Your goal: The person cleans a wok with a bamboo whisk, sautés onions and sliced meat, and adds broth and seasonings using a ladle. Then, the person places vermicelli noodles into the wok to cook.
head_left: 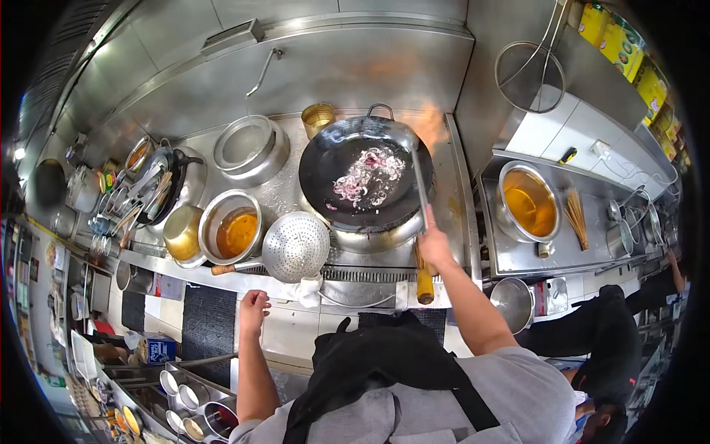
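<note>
My right hand grips a long-handled metal wok tool. Its shaft reaches over the right side of the black wok, and I cannot make out the shape of its head. Sliced purple onions lie spread across the middle of the wok, which sits on a burner. My left hand hangs in front of the stove edge with fingers loosely curled and nothing visible in them. Just beyond it, a perforated strainer with a wooden handle rests at the counter's front. A white cloth hangs below the strainer.
Left of the wok stand a pot of amber liquid, a brass-coloured pot and a lidded pot. A yellow handle juts from the stove front. Another oil pot is on the right counter. A person stands at right.
</note>
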`<state>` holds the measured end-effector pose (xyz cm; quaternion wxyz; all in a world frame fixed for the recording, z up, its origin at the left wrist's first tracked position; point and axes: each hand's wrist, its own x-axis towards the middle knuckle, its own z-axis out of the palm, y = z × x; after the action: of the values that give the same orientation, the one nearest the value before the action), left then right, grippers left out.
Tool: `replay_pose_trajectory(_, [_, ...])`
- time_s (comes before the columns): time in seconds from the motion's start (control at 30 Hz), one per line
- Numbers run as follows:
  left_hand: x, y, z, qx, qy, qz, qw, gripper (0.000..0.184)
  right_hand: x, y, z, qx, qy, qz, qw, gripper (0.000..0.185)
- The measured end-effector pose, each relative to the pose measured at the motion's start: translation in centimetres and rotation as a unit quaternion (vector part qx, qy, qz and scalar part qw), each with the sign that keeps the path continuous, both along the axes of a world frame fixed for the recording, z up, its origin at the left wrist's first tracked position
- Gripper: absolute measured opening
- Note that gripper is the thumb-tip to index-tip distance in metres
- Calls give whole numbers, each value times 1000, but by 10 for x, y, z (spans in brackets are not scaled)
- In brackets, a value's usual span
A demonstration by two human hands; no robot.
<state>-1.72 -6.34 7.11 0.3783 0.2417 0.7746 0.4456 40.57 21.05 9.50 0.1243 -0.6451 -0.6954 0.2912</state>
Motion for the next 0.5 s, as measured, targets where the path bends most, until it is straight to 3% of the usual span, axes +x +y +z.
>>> replay_pose_trajectory(0.07, [8,-13,-14,10,-38,-3,999,19,-13,-7,-35,26,64,50,996,83])
replay_pose_trajectory(0.1, [11,-21,-26,18,-66,-7,998,19,-18,-20,-23,29,63,48,996,83])
replay_pose_trajectory(0.17, [11,-38,-53,3,-90,-14,996,20,-32,-51,34,-178,164,57,969,81])
replay_pose_trajectory(0.27, [7,-70,-77,-9,-118,20,993,21,-37,-101,55,-166,132,112,971,81])
replay_pose_trajectory(0.3, [8,-80,-86,-11,-139,54,989,21,-33,-105,50,-203,170,120,957,80])
replay_pose_trajectory(0.4, [8,-115,-120,-26,-165,107,980,20,-30,-74,21,-159,133,105,973,81])
replay_pose_trajectory(0.47, [16,-135,-124,-20,-181,116,976,19,-31,-53,4,-188,128,73,971,82])
replay_pose_trajectory(0.5, [20,-145,-129,-24,-199,111,973,19,-32,-50,-12,-72,14,70,995,81])
